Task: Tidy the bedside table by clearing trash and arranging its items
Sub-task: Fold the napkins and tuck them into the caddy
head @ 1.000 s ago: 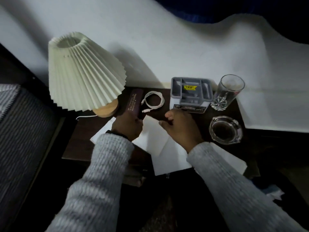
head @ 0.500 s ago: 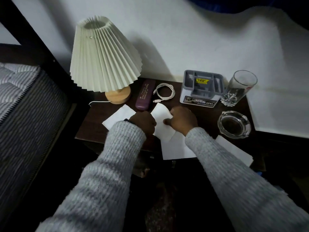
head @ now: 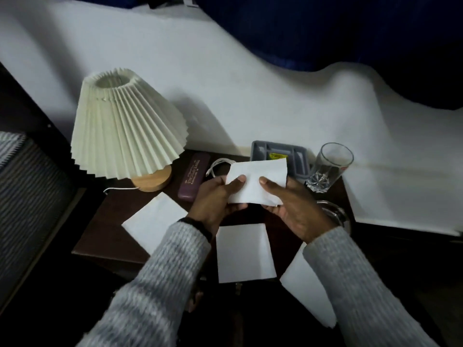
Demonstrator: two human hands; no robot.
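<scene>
A white sheet of paper [head: 258,180] is held up above the dark wooden bedside table [head: 100,236]. My left hand [head: 216,199] pinches its left edge with thumb on top, and my right hand [head: 290,206] pinches its right side. Three more white sheets lie on the table: one at the left [head: 152,221], one in the middle front [head: 244,251], and one overhanging the front right edge [head: 305,294].
A pleated cream lamp [head: 125,131] on a wooden base stands at the back left. Beside it lie a maroon case [head: 194,176] and a coiled white cable [head: 218,165]. A grey organiser tray [head: 283,154], a drinking glass [head: 329,169] and a glass ashtray [head: 335,214] sit right. A mattress [head: 25,196] is left.
Both hands have lifted the sheet off the table and now hold it spread between them. The camera view shifted.
</scene>
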